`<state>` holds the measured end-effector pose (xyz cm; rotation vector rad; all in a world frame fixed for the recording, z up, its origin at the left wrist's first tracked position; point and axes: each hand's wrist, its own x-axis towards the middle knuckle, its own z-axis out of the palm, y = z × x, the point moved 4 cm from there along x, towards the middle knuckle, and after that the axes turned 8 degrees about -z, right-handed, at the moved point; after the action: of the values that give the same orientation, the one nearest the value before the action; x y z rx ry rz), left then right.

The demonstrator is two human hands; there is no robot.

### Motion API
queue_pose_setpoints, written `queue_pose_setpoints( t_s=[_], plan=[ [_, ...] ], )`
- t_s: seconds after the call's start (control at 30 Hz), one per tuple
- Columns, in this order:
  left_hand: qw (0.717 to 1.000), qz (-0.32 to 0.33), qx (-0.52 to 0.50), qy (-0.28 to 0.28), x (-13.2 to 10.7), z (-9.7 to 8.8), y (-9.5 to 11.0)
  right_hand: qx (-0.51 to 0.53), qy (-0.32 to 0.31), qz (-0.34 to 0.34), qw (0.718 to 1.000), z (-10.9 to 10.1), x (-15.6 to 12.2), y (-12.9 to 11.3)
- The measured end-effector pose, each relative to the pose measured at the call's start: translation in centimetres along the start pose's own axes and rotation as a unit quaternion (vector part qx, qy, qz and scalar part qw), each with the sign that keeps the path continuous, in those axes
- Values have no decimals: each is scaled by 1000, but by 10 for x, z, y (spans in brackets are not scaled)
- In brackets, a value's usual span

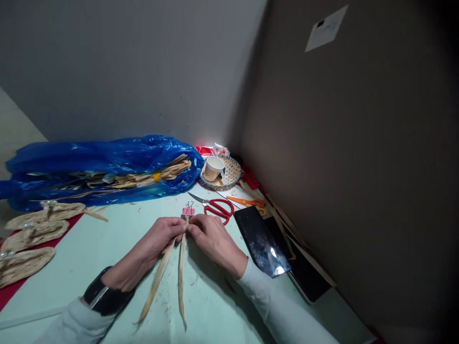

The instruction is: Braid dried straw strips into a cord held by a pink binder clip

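Note:
Both hands meet at the middle of a pale green table (107,239). My left hand (159,239) and my right hand (211,236) pinch the upper ends of long tan straw strips (181,282), which trail toward me across the table. A pink binder clip (188,210) clamps the strips' far ends just beyond my fingertips. Fingers of both hands are closed on the strips. A black band sits on my left wrist.
Red-handled scissors (217,208) lie just beyond my right hand. A dark tablet (263,241) rests to the right by the wall. A blue plastic bag (103,167) of straw lies at the back, beside a small woven basket (229,174) with a paper cup (213,167). Woven straw pieces (32,234) lie at the left.

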<state>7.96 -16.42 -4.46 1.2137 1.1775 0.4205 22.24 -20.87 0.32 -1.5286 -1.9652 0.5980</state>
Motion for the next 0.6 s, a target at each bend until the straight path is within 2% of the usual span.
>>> queue_pose_setpoints(
  t_s=[0.13,0.33,0.47,0.6],
  plan=[
    [1000,-2,27,0,1,0,-1,58,-15,17,998,12,4,5],
    [996,19,88,22,-2,5,2,98,21,45,994,19,8,17],
    [986,51,151,55,-5,1,9,126,57,68,988,22,7,22],
    [965,86,218,115,-17,-3,18,163,77,81,980,25,5,24]
  ],
)
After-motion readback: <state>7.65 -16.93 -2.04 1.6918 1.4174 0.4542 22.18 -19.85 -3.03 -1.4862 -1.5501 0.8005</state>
